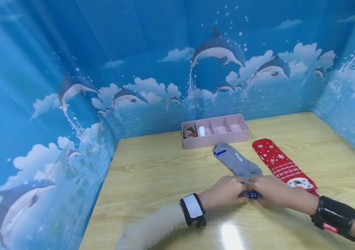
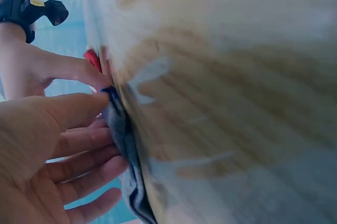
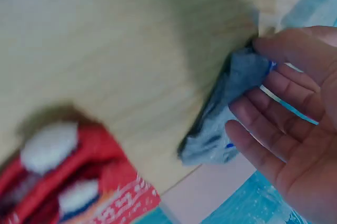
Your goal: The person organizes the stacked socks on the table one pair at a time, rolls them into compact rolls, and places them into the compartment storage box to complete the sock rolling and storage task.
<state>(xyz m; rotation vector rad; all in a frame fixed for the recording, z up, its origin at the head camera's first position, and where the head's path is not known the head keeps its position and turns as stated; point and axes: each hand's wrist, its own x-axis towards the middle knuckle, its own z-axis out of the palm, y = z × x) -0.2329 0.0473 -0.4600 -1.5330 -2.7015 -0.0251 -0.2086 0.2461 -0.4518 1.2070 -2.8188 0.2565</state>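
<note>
A grey sock (image 1: 238, 161) with white lettering and blue marks lies slantwise on the table, its toe pointing toward the box. My left hand (image 1: 227, 191) pinches one side of its near end, and my right hand (image 1: 268, 189) pinches the other side, close against it. A dark blue label shows between the hands. In the left wrist view, thumb and forefinger meet at the sock's blue edge while the other fingers lie along the grey cloth (image 2: 120, 126). From the right wrist, the thumb presses the sock (image 3: 224, 97) against the fingers. Whether it is one sock or a pair, I cannot tell.
Red socks (image 1: 281, 161) with white snowflakes lie right of the grey sock, partly behind my right forearm. A pink box (image 1: 218, 140) with several compartments stands at the back; its left ones hold a multicoloured bundle (image 1: 189, 132) and a white roll (image 1: 201, 131). Dolphin-print curtains border the table.
</note>
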